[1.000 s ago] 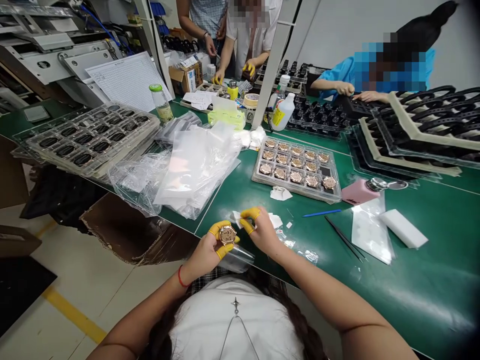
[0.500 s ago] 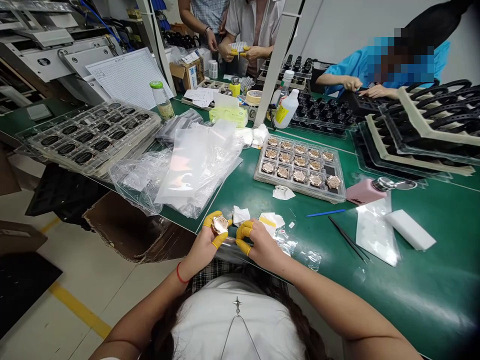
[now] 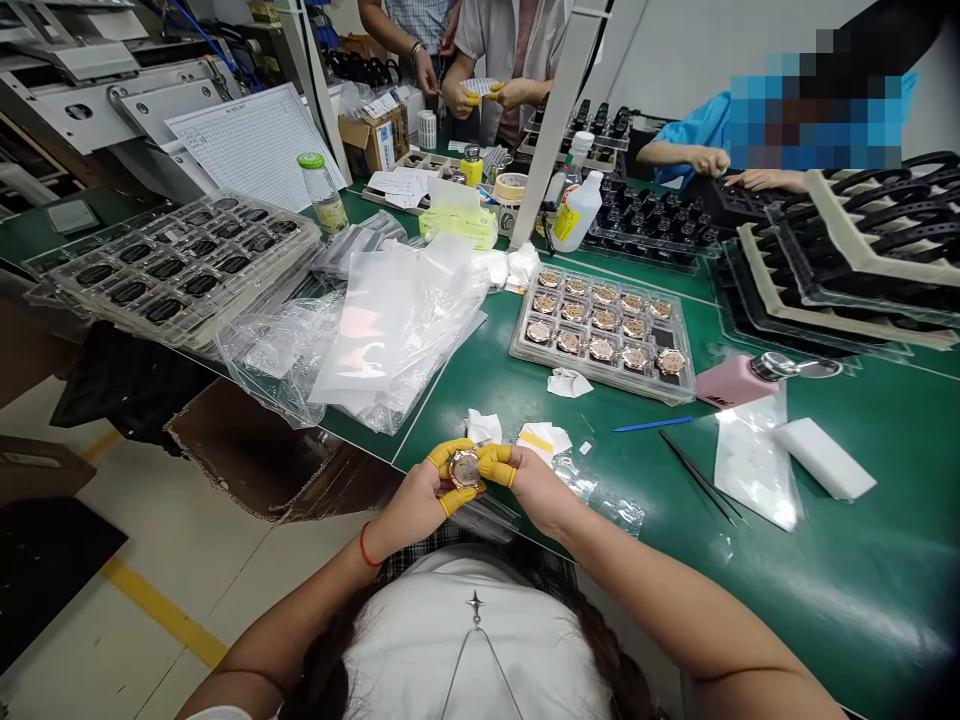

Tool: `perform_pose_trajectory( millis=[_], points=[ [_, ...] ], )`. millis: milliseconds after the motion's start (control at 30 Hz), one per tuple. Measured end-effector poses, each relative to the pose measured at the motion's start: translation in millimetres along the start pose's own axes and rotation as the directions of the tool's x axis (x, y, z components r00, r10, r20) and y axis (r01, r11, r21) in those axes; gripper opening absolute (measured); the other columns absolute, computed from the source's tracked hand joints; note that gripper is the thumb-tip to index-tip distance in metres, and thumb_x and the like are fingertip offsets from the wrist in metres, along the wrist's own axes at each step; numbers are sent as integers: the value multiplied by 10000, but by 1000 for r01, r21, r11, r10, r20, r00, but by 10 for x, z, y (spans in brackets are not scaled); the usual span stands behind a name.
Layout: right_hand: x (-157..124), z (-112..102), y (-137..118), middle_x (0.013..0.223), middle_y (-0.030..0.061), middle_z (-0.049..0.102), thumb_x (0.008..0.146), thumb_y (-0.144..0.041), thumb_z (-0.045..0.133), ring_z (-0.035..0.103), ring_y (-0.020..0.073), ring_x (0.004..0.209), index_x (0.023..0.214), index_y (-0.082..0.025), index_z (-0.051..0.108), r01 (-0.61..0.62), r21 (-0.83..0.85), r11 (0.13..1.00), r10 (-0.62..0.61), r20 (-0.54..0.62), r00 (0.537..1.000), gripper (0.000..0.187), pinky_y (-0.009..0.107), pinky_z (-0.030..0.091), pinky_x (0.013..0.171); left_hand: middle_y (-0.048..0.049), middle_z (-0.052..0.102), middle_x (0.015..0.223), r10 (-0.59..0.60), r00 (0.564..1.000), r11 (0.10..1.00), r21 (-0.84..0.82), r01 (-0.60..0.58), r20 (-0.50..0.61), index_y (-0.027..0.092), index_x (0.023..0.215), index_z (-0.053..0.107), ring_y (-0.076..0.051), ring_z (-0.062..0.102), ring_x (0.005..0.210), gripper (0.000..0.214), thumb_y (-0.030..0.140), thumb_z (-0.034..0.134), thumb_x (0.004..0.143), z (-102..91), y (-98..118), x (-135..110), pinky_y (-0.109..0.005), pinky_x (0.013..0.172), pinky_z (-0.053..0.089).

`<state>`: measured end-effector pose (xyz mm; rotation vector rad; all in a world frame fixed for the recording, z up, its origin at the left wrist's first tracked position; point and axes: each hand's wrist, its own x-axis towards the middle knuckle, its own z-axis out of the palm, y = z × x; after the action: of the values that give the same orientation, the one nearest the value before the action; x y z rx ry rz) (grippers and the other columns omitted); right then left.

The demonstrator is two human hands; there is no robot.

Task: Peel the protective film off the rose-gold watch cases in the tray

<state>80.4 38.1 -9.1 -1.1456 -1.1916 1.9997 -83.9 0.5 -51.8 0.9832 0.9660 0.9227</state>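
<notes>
My left hand and my right hand, both with yellow finger cots, pinch a round rose-gold watch case between them at the near edge of the green table. The case faces up toward me. A clear plastic piece sits just under my hands. Small white wipes lie on the table right beyond my fingers. Farther out stands a clear tray filled with several similar rose-gold cases.
Clear plastic bags are piled at left, beside a tray of dark parts. A pink dispenser bottle, blue stick, black tweezers and white foam block lie at right. Other people work across the table.
My right hand dropped from the wipe, came down beside my left hand, and now pinches the watch case together with it. The view shifted slightly.
</notes>
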Motion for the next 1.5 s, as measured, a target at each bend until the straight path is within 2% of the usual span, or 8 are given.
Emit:
perform_pose_trajectory(
  millis=[300, 433, 533, 700, 800, 1067, 1233, 1500],
  points=[
    [44, -16, 95, 658, -17, 579, 647, -394, 686, 505, 130, 659, 630, -180, 570, 24, -67, 997, -26, -35, 999, 244, 270, 427, 662, -79, 665, 1083, -7, 1000, 998, 56, 7, 11, 207, 1256, 458, -215, 670, 903, 562, 243, 696, 748, -7, 11, -8, -400, 880, 517],
    [13, -77, 108, 751, 5, 619, 735, -349, 609, 555, 156, 741, 710, -188, 571, 138, -320, 937, -159, -42, 986, 167, 298, 451, 728, -65, 662, 1073, -28, 1000, 999, 18, 28, 0, 217, 1243, 475, -205, 669, 899, 564, 246, 712, 732, -5, 12, -17, -374, 866, 522],
    [-54, -261, 65, 877, 39, 641, 805, -305, 544, 561, 186, 816, 857, -204, 606, 166, -703, 692, -338, -111, 935, 129, 330, 437, 772, -37, 663, 996, -56, 998, 998, -45, 54, -33, 214, 1233, 466, -177, 675, 835, 589, 238, 735, 710, -17, -9, -54, -340, 827, 534],
    [-111, -646, 88, 910, 151, 604, 797, -201, 570, 532, 264, 804, 963, -136, 623, -205, -978, 40, -374, -205, 904, 186, 365, 382, 697, 10, 647, 677, -186, 982, 980, -62, 187, 15, 167, 1318, 325, -165, 671, 619, 671, 312, 681, 767, -43, -215, -142, -330, 655, 562],
    [-114, -728, 164, 863, 146, 588, 824, -177, 529, 515, 266, 789, 935, -127, 623, -238, -968, -85, -342, -196, 919, 154, 355, 361, 683, 25, 625, 677, -160, 987, 986, -59, 159, -22, 178, 1291, 335, -155, 661, 591, 659, 324, 689, 755, -26, -395, -146, -317, 611, 565],
    [-164, -700, 262, 996, 156, 597, 800, -359, 631, 500, 292, 872, 1161, -117, 549, -237, -970, -53, -417, -195, 888, 443, 359, 342, 723, 31, 618, 689, -81, 996, 996, -31, 80, -44, 179, 1261, 373, -146, 664, 575, 612, 321, 684, 753, -2, -523, -113, -302, 598, 572],
    [-174, -671, 319, 821, 116, 607, 865, -271, 526, 501, 259, 797, 890, -146, 632, -224, -973, -57, -396, -184, 900, 166, 333, 307, 670, 10, 657, 634, -48, 998, 998, 42, 49, -33, 166, 1298, 361, -180, 686, 577, 645, 323, 677, 759, -35, -547, -112, -297, 604, 558],
    [-235, -90, 480, 911, 80, 634, 911, -210, 433, 482, 224, 888, 986, -180, 625, 166, -986, 4, -595, 131, 793, 209, 330, 334, 790, -8, 670, 718, 25, 999, 1000, 11, -25, -21, 169, 1258, 386, -182, 679, 550, 699, 349, 738, 682, -28, -545, -97, -284, 543, 559]
  ],
)
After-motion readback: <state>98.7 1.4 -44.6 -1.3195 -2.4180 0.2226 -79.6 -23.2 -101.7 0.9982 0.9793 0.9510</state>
